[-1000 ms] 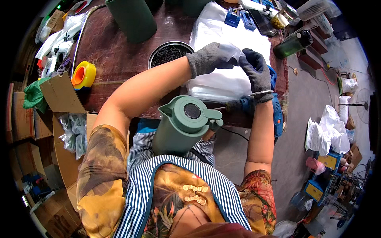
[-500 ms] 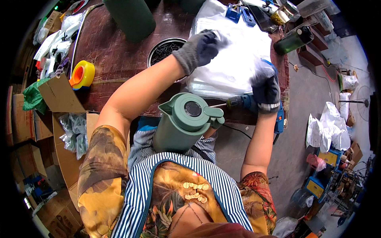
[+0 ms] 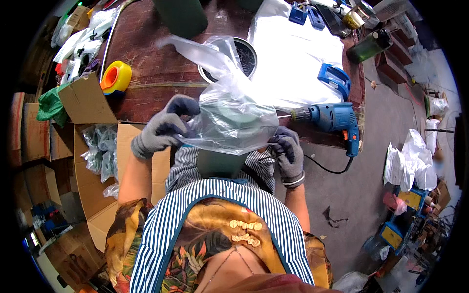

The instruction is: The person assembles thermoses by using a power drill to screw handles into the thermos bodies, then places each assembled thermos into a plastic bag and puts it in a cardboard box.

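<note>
Film of the clear plastic bag point(image 3: 229, 115), draped over the green jug point(image 3: 220, 163) between your gloved fingers, looks thin, limp and slippery, so keep your left hand point(image 3: 163, 127) and right hand point(image 3: 288, 151) pinching its open rim either side.

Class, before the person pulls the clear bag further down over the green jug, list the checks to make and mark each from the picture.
1. Left hand grips the bag's edge: ok.
2. Right hand grips the opposite edge: ok.
3. Bag mouth sits over the green jug: ok.
4. Jug lid shut: cannot tell, bag covers it.
5. Blue drill clear of the bag: not ok, its tip lies beside it.
</note>
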`<state>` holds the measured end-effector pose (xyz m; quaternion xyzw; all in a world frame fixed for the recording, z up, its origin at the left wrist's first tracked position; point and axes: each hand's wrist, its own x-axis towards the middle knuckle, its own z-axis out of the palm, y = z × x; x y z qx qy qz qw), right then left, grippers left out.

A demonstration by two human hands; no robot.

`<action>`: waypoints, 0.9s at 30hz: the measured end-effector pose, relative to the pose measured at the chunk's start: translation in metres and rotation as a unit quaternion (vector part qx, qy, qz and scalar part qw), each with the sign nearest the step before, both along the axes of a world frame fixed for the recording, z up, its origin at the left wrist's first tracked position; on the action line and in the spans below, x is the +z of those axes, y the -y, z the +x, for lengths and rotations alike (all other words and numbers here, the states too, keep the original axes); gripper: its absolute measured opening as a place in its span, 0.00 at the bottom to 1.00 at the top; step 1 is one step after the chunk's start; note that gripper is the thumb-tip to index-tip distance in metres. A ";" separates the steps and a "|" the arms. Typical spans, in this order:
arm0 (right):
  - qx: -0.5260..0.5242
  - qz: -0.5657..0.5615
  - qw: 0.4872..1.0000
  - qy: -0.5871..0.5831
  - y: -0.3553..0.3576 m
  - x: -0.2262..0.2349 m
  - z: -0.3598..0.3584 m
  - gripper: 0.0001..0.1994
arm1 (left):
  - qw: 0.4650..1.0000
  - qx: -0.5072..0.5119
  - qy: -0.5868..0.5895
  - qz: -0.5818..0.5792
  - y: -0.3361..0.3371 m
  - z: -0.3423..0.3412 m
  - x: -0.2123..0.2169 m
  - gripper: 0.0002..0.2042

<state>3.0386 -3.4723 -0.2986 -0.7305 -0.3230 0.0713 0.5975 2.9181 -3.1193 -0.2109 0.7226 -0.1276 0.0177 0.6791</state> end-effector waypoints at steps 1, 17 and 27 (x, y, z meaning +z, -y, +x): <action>-0.007 0.032 0.999 -0.023 -0.005 -0.005 -0.011 0.07 | 0.993 0.019 -0.008 0.113 0.004 -0.008 0.002 0.13; 0.124 -0.184 0.963 -0.154 0.076 -0.008 -0.126 0.16 | 0.832 0.333 0.195 0.398 -0.002 -0.010 0.067 0.22; 0.141 -0.190 0.959 -0.157 0.080 -0.038 -0.123 0.16 | 0.625 -0.344 0.020 0.700 0.107 0.098 0.039 0.19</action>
